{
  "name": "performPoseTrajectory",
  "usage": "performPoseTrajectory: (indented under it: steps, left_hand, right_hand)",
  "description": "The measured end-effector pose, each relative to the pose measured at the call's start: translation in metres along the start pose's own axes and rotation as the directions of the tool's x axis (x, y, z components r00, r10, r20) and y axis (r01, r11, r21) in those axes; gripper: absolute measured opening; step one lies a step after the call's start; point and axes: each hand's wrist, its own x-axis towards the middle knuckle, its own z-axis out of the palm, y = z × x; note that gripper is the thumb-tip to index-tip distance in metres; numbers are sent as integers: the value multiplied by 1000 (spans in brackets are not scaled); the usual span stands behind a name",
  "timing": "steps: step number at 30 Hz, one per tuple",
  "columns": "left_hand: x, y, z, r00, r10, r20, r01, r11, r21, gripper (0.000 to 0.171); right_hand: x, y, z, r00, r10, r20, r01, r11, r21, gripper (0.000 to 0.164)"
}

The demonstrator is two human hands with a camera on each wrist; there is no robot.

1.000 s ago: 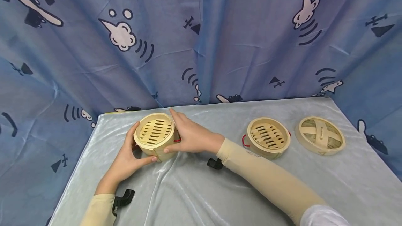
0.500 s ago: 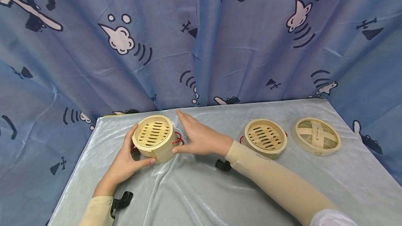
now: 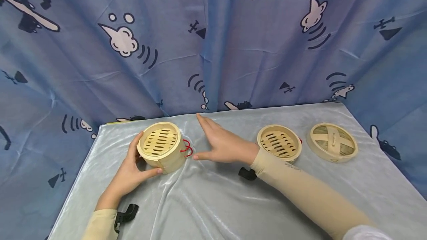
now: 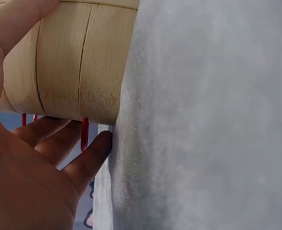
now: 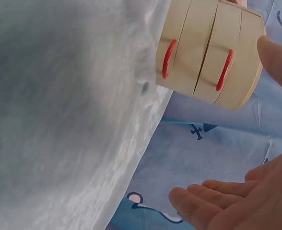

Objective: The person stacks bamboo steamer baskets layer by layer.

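Two stacked bamboo steamer baskets (image 3: 171, 161) stand at the left of the table, slatted base uppermost and a red handle (image 5: 224, 70) on each tier. My left hand (image 3: 128, 173) grips the stack from the left, thumb across the front and fingers round the back. In the left wrist view, those fingers (image 4: 89, 160) lie beside the red handles. Apart from the stack, to its right, my right hand (image 3: 222, 143) has its fingers extended and thumb spread, holding nothing.
Another bamboo steamer basket (image 3: 295, 157) stands right of centre, partly behind my right forearm. Farther right lies a woven bamboo lid (image 3: 333, 142). A grey velvety cloth (image 3: 200, 203) covers the table, and a patterned blue curtain (image 3: 173, 66) hangs behind it.
My right hand has come off the steamer stack and moved right, uncovering the red handles. My left hand keeps its hold, and the stack stays in place.
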Motion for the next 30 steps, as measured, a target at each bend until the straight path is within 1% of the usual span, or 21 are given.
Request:
performPoseTrajectory:
  steps: [11,20,25,30]
  left_hand:
    - [1,2,0,1000,8,1,-8,1000,-6,138]
    - [-3,0,-1,1000,0,2,0,1000,6,138]
    - [-4,1,-2,1000,1,3,-1,1000,7,138]
    - [-3,3,-1,1000,-5,8,5,1000,5,138]
  right_hand:
    - [-17,14,-6,999,46,-20,-47,997,-60,130]
    - [-29,24,-11,997,73,-4,-73,992,-101,126]
    - [-41,27,-18,998,57,-32,-61,989,-137,119]
    - [-58,32,-25,996,68,-52,-76,985,-155,113]
